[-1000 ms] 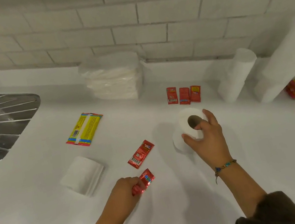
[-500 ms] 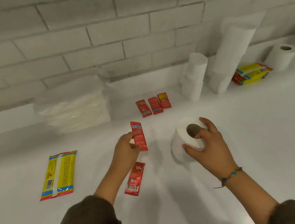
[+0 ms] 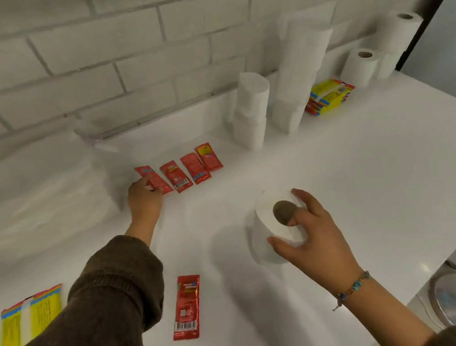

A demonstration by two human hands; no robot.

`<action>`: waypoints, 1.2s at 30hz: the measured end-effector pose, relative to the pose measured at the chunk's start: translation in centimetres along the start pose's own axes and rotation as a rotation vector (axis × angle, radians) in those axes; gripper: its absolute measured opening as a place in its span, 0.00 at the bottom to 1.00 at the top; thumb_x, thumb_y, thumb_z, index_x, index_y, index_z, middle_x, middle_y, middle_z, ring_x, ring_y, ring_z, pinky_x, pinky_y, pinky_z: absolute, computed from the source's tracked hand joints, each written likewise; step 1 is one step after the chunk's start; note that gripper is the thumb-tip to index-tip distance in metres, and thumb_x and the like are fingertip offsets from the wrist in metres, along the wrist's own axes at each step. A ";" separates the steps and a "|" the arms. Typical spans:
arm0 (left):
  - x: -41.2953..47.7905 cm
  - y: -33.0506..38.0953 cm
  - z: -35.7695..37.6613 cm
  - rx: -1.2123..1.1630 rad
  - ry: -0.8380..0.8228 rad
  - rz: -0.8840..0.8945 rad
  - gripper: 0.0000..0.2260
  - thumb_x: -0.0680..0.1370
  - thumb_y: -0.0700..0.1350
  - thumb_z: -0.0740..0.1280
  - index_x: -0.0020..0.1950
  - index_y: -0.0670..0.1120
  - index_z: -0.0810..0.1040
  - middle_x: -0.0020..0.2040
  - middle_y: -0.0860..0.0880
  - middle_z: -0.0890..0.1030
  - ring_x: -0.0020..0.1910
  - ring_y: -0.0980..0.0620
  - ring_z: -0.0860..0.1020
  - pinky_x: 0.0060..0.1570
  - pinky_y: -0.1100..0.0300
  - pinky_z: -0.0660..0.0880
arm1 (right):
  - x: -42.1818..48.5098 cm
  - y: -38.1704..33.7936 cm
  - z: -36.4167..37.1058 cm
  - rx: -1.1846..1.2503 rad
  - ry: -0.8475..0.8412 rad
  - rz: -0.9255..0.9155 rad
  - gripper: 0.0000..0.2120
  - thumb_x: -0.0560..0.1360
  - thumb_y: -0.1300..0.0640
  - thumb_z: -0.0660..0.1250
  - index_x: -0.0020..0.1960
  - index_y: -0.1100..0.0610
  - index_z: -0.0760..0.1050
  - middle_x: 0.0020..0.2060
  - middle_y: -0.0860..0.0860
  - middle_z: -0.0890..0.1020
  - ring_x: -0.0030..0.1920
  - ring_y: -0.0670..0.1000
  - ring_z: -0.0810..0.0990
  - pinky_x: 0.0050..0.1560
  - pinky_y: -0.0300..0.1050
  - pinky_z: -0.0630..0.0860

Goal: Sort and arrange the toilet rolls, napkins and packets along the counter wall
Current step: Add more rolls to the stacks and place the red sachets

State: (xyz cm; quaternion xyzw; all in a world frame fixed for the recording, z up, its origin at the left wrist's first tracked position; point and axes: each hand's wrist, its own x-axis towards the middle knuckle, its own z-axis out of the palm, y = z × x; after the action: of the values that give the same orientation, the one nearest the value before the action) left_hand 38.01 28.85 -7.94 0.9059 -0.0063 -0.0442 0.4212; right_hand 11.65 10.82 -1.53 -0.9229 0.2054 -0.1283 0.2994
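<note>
My left hand reaches toward the wall and pinches a red sachet, setting it at the left end of a row of three red sachets. My right hand grips a white toilet roll standing mid-counter, one finger in its core. Another red sachet lies flat near the front. A wrapped napkin stack sits by the wall at left. Two stacks of toilet rolls stand against the wall at right.
A yellow packet lies at the front left, partly under my sleeve. More yellow packets lie by the wall beside further rolls in the right corner. The counter edge drops off at right above a glass-fronted appliance.
My left hand has carried the red sachet from mid-counter to the wall and laid it beside the row. The right hand stays on the roll. The view shifted rightward.
</note>
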 end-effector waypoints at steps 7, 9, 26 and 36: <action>3.5 -3.7 2.1 0.421 -0.067 0.027 0.16 0.78 0.46 0.62 0.64 0.42 0.73 0.63 0.37 0.72 0.61 0.38 0.70 0.63 0.48 0.66 | 0.3 0.0 1.2 0.013 0.001 0.016 0.16 0.65 0.45 0.74 0.48 0.51 0.74 0.72 0.45 0.62 0.66 0.51 0.68 0.57 0.39 0.70; 3.2 -3.5 2.0 0.427 -0.089 0.021 0.18 0.79 0.46 0.61 0.68 0.43 0.70 0.67 0.37 0.67 0.64 0.37 0.67 0.66 0.48 0.64 | 0.1 0.0 1.3 0.020 -0.011 0.015 0.15 0.65 0.45 0.74 0.47 0.48 0.72 0.72 0.45 0.62 0.66 0.51 0.68 0.56 0.38 0.69; -14.8 -1.8 -3.7 0.249 -0.262 -0.012 0.16 0.76 0.49 0.65 0.64 0.50 0.73 0.64 0.47 0.75 0.59 0.47 0.76 0.56 0.57 0.72 | -2.7 -1.3 0.6 0.140 -0.007 -0.026 0.15 0.66 0.50 0.75 0.47 0.47 0.71 0.71 0.46 0.63 0.65 0.50 0.68 0.54 0.38 0.67; -21.4 -5.6 -2.1 0.432 -0.253 -0.038 0.22 0.73 0.46 0.70 0.64 0.47 0.67 0.59 0.45 0.73 0.54 0.47 0.77 0.52 0.57 0.75 | -5.8 -1.3 0.6 0.137 -0.006 -0.053 0.15 0.66 0.50 0.75 0.47 0.48 0.72 0.71 0.47 0.64 0.64 0.48 0.68 0.52 0.37 0.67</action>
State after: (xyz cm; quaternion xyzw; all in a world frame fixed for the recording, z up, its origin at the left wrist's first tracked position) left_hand 16.73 35.08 -9.30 0.9621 -0.0513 -0.1626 0.2127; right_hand 7.16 14.70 -1.84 -0.9056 0.1709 -0.1474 0.3591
